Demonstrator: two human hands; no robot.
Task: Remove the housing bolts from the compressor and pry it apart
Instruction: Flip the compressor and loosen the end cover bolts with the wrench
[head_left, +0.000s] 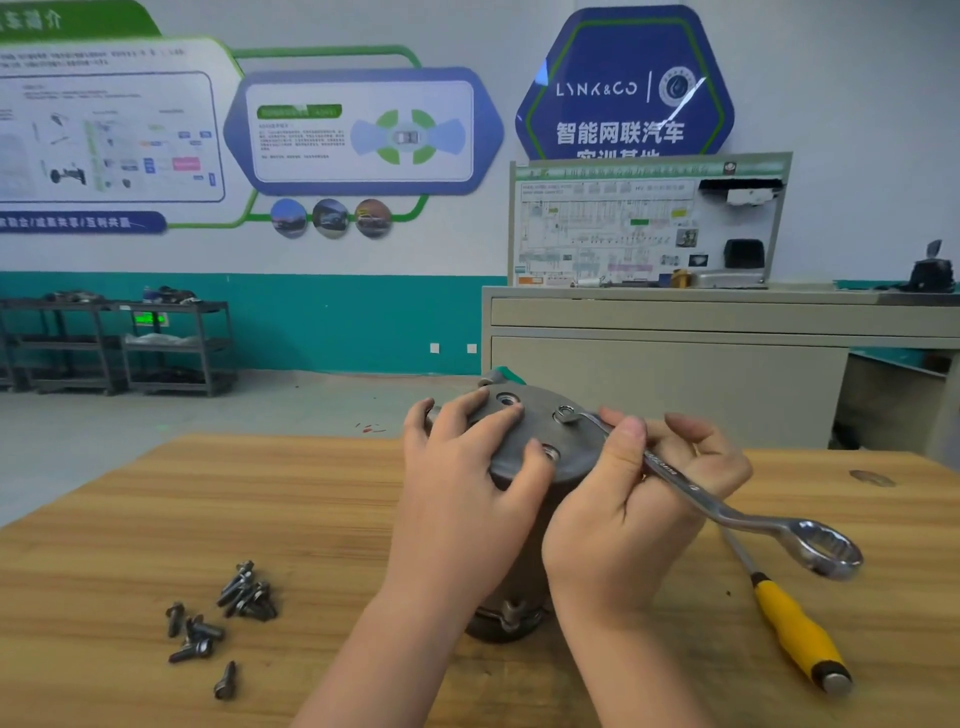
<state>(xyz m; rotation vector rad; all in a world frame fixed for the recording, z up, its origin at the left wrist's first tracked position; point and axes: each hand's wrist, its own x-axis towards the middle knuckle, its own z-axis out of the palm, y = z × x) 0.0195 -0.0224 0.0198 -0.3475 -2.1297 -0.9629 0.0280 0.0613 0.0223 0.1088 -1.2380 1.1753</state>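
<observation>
Your left hand (470, 467) lies spread across the top plate of the compressor (540, 441), fingers straight and pressing down on the grey metal, thumb near one open bolt hole. Your right hand (639, 499) curls round the shank of a double-ended ring spanner (691, 488), thumb on top; its far ring sits over a housing bolt (565, 414) on the plate, while the near ring hangs free past your palm. The compressor stands upright on the wooden workbench (130, 519), between your wrists, with a clamp band visible at its base. To the left, well apart from it, loose bolts (223, 613) lie scattered on the bench. On the right, a yellow-handled screwdriver (795, 623) lies on the wood, its shaft running under the spanner.
</observation>
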